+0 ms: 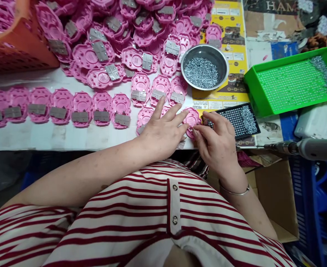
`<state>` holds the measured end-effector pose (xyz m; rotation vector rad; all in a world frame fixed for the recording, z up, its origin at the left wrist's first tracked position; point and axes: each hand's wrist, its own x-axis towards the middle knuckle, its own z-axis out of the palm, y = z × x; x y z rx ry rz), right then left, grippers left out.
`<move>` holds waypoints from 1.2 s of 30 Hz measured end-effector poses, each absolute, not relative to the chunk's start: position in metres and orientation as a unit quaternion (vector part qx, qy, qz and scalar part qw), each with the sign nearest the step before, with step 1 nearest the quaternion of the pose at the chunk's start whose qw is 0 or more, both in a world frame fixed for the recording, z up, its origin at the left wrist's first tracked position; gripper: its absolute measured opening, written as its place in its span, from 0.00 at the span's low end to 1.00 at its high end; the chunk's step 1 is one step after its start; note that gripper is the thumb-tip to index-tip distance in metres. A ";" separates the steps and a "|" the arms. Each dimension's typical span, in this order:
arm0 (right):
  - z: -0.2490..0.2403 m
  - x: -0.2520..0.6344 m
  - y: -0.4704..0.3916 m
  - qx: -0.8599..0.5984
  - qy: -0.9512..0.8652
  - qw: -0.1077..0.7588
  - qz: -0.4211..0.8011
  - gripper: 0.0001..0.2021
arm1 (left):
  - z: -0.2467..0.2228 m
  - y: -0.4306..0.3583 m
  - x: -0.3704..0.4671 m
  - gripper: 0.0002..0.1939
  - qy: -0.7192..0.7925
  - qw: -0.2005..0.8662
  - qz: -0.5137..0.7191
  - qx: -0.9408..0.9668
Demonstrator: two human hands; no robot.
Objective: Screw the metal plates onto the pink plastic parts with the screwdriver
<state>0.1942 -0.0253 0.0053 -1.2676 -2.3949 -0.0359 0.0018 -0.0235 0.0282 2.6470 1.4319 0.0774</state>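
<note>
My left hand lies spread over several pink plastic parts near the table's front edge, covering much of them. Just right of it, my right hand has thumb and forefinger pinched at the edge of a pink part; whatever is between the fingertips is too small to name. Behind my left hand stand pink parts with grey metal plates. A black perforated tray holding small screws sits partly behind my right hand. A metal bowl full of small screws is farther back.
Pink parts with grey plates form a row at left, and more are heaped behind. An orange basket stands back left. At right are a green tray with screws and a grey power screwdriver; an open cardboard box is below.
</note>
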 end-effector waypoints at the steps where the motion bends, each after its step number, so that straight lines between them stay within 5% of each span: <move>1: 0.005 0.196 -0.025 -0.459 -0.859 0.225 -0.018 0.09 | 0.029 -0.023 0.002 0.19 0.474 0.066 0.025 0.878; 36: -0.006 0.222 -0.042 -0.510 -0.798 0.321 -0.008 0.06 | 0.021 -0.005 0.011 0.14 0.521 0.093 0.125 0.839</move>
